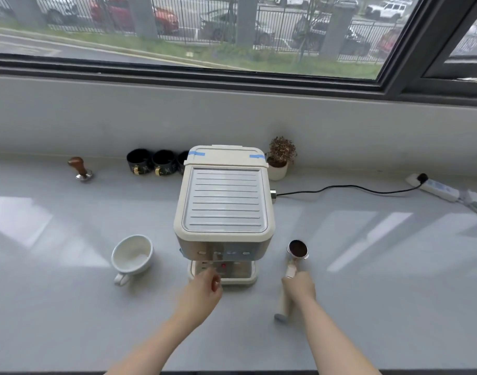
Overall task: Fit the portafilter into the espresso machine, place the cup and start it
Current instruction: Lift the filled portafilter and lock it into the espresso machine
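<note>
A cream espresso machine [224, 207] stands in the middle of the grey counter, its front panel and drip tray [232, 272] facing me. To its right lies the portafilter [297, 250], its basket full of dark coffee grounds. My right hand [299, 288] is closed around its cream handle. My left hand [204, 289] hovers in front of the drip tray with fingers loosely curled, holding nothing. A white cup [131, 257] rests tilted on the counter left of the machine, handle towards me.
A wood-handled tamper [80, 169] stands at the back left. Three black cups [153, 165] line the wall beside the machine. A small potted plant [280, 158] sits behind it on the right. A power cord runs to a power strip [432, 186] at far right.
</note>
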Demonstrator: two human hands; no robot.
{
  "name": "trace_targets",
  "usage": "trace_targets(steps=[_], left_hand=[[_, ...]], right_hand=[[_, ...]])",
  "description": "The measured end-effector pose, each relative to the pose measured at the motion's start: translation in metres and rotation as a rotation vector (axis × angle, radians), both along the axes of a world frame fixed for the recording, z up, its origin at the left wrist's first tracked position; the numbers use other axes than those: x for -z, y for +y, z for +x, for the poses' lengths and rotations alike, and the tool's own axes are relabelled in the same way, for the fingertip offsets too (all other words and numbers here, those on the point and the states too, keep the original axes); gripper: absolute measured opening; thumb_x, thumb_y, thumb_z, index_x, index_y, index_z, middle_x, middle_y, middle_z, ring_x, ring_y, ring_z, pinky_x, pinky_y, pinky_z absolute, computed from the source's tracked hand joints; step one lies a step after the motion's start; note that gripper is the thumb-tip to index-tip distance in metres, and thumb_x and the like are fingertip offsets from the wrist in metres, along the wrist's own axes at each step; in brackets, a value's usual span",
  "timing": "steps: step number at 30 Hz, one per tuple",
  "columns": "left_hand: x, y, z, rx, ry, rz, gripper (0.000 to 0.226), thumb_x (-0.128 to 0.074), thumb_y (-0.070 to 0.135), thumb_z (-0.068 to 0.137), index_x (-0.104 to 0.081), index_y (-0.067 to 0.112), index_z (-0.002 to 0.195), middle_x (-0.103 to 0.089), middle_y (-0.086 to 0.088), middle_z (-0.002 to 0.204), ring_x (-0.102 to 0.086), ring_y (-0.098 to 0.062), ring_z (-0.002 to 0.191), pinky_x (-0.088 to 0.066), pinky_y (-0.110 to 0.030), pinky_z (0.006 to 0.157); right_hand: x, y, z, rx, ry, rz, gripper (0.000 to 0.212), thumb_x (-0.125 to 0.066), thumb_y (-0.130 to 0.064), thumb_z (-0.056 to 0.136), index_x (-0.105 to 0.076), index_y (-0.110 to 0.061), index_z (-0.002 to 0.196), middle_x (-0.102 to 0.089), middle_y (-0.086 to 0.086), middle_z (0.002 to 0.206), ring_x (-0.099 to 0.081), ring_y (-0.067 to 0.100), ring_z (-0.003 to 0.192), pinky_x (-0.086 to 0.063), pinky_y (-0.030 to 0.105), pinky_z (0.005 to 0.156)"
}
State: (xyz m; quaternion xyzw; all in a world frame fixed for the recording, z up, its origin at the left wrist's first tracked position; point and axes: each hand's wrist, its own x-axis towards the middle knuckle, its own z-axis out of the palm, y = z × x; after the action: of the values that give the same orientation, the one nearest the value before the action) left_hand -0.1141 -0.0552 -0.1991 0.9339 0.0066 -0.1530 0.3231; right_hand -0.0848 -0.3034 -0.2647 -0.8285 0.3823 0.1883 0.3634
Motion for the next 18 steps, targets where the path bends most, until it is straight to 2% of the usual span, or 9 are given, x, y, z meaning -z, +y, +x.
trace_targets(steps=[2,4,7,9,11,13,15,16,18], left_hand=[[0.002,-0.012,-0.001,0.069,0.083,-0.009,0.010,-0.045,0.025,0.085,-0.049,0.016,0.087,-0.059,0.001,0.078,-0.054,-0.025,0.071,-0.041,-0.033,0.057],[0.005,-0.025,-0.003,0.150,0.156,-0.033,0.010,-0.046,0.026,0.085,-0.050,0.017,0.088,-0.064,-0.005,0.090,-0.058,-0.025,0.078,-0.046,-0.035,0.065],[0.005,-0.047,-0.007,0.217,0.310,-0.096,0.028,-0.050,0.030,0.085,-0.052,0.016,0.109,-0.062,-0.003,0.105,-0.054,-0.019,0.083,-0.040,-0.028,0.069],[0.004,-0.061,-0.010,0.290,0.367,-0.117,0.024,-0.051,0.033,0.084,-0.052,0.019,0.104,-0.062,-0.002,0.098,-0.056,-0.022,0.083,-0.040,-0.030,0.070],[0.002,-0.072,-0.014,0.403,0.335,-0.073,0.009,-0.049,0.020,0.082,-0.049,0.017,0.090,-0.059,-0.003,0.087,-0.057,-0.030,0.082,-0.039,-0.032,0.065],[0.007,-0.075,-0.015,0.454,0.283,-0.035,0.027,-0.045,0.009,0.077,-0.051,0.014,0.104,-0.060,-0.011,0.102,-0.059,-0.033,0.094,-0.045,-0.034,0.069],[0.012,-0.072,-0.017,0.442,0.233,-0.037,0.053,-0.044,0.007,0.078,-0.045,0.023,0.129,-0.061,-0.009,0.114,-0.060,-0.029,0.102,-0.048,-0.032,0.074],[0.015,-0.070,-0.019,0.440,0.209,-0.031,0.059,-0.043,0.007,0.080,-0.039,0.026,0.136,-0.060,-0.008,0.118,-0.059,-0.027,0.104,-0.047,-0.031,0.075],[0.013,-0.064,-0.024,0.437,0.195,0.004,0.053,-0.042,0.007,0.082,-0.040,0.020,0.134,-0.060,-0.011,0.116,-0.058,-0.030,0.105,-0.046,-0.035,0.079]], right_hand=[[-0.001,0.002,0.000,0.023,-0.003,0.080,0.014,-0.057,-0.015,0.079,-0.053,-0.003,0.085,-0.058,0.013,0.091,-0.053,0.030,0.079,-0.040,0.030,0.066],[-0.004,0.008,-0.003,0.076,-0.024,0.189,0.015,-0.059,-0.016,0.076,-0.048,-0.007,0.072,-0.055,0.012,0.078,-0.052,0.027,0.065,-0.040,0.030,0.056],[-0.011,0.022,-0.011,0.147,-0.041,0.347,0.019,-0.061,-0.013,0.077,-0.045,-0.009,0.066,-0.048,0.009,0.059,-0.041,0.020,0.045,-0.032,0.025,0.043],[-0.014,0.033,-0.018,0.187,-0.051,0.443,0.016,-0.062,-0.011,0.077,-0.049,-0.007,0.069,-0.047,0.008,0.056,-0.038,0.018,0.042,-0.031,0.023,0.039],[-0.018,0.044,-0.027,0.198,-0.064,0.499,0.013,-0.062,-0.009,0.076,-0.052,-0.007,0.069,-0.049,0.006,0.053,-0.039,0.016,0.041,-0.032,0.022,0.037],[-0.023,0.055,-0.036,0.190,-0.082,0.530,0.015,-0.064,-0.009,0.077,-0.053,-0.007,0.067,-0.051,0.005,0.050,-0.041,0.015,0.037,-0.036,0.021,0.036],[-0.029,0.063,-0.045,0.195,-0.102,0.573,0.015,-0.066,-0.012,0.080,-0.054,-0.007,0.070,-0.054,0.007,0.055,-0.046,0.014,0.037,-0.042,0.022,0.038],[-0.032,0.066,-0.049,0.198,-0.112,0.593,0.016,-0.067,-0.016,0.080,-0.056,-0.007,0.073,-0.055,0.007,0.059,-0.049,0.015,0.039,-0.045,0.023,0.041],[-0.038,0.069,-0.058,0.183,-0.123,0.623,0.018,-0.070,-0.021,0.079,-0.059,-0.007,0.077,-0.059,0.006,0.062,-0.053,0.016,0.042,-0.051,0.027,0.050]])
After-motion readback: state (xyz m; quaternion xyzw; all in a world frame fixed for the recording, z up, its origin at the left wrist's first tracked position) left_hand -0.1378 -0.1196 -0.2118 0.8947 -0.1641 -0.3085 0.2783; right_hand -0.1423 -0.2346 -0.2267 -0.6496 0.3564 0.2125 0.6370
